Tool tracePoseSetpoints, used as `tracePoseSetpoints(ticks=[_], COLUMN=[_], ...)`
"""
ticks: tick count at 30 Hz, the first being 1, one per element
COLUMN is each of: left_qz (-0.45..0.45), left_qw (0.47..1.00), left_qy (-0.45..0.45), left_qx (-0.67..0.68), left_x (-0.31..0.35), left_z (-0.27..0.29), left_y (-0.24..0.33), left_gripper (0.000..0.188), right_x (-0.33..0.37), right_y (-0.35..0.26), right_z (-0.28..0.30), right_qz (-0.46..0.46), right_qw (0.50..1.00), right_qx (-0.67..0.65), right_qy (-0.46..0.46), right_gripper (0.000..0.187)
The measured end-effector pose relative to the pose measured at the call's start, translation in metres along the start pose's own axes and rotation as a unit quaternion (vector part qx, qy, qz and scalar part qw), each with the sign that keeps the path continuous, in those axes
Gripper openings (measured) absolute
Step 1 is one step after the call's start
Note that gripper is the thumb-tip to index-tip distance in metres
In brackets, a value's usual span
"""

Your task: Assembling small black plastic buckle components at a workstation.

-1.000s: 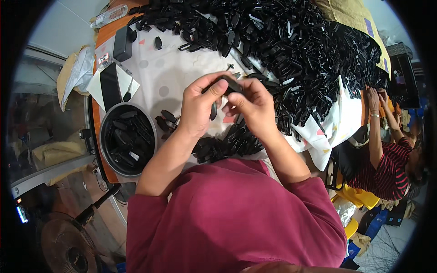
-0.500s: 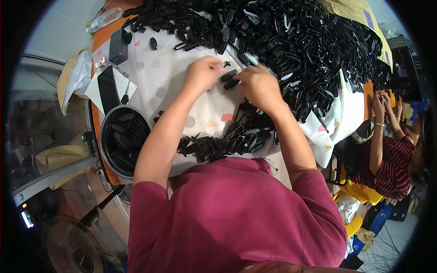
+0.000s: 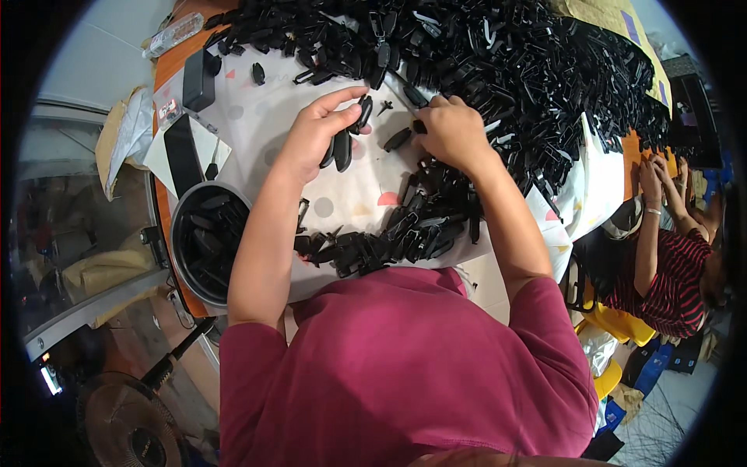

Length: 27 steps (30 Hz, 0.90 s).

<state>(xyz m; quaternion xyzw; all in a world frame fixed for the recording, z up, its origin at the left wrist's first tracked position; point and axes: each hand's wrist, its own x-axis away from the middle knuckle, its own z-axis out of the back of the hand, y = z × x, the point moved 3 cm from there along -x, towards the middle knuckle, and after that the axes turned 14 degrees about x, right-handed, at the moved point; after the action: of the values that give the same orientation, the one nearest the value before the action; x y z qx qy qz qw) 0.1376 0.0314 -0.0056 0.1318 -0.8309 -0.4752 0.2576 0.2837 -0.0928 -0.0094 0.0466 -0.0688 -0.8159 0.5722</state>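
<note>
My left hand (image 3: 315,132) is closed on several black oval plastic pieces (image 3: 342,150), which stick out from between the thumb and fingers and hang below the palm. To its right, my right hand (image 3: 453,134) has its fingers curled together, with a small dark piece (image 3: 420,126) showing at the fingertips. Between the hands a single black oval piece (image 3: 398,140) lies on the pale patterned cloth (image 3: 323,206). A small cross-shaped black part (image 3: 385,107) lies just beyond it.
A large heap of black pieces (image 3: 529,86) covers the far and right side; a smaller pile (image 3: 373,249) sits near my body. At left are a round tub (image 3: 185,268) of pieces, a phone (image 3: 184,156), a black box (image 3: 199,80) and a bottle (image 3: 175,35). Another person (image 3: 661,265) sits at right.
My left hand has turned palm inward and moved slightly left, now showing several black pieces in its grip. One of two pieces lying between the hands has left its place. My right hand shifted slightly right.
</note>
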Motion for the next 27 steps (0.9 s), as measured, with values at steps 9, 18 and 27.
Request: tracePoseSetpoints(ticks=[9,18,27], left_qz=[-0.002,-0.141,-0.272], left_qw=[0.997,0.983,0.948], left_qy=[0.035,-0.027,0.024], left_qx=[0.065,-0.118,-0.163], left_x=[0.028,0.049,0.072], left_z=[0.008,-0.016,-0.031], left_y=[0.009,0.012,0.021], left_gripper=[0.037,0.033,0.034], right_x=[-0.004,0.019,0.035], right_y=[0.005,-0.028,-0.042], right_z=[-0.004,0.071,0.068], right_qz=[-0.057,-0.042,-0.093], right_qw=[0.996,0.520,0.508], right_qx=[-0.040,-0.853,-0.856], right_qy=[0.058,0.025,-0.012], right_gripper=[0.016,0.027,0.015])
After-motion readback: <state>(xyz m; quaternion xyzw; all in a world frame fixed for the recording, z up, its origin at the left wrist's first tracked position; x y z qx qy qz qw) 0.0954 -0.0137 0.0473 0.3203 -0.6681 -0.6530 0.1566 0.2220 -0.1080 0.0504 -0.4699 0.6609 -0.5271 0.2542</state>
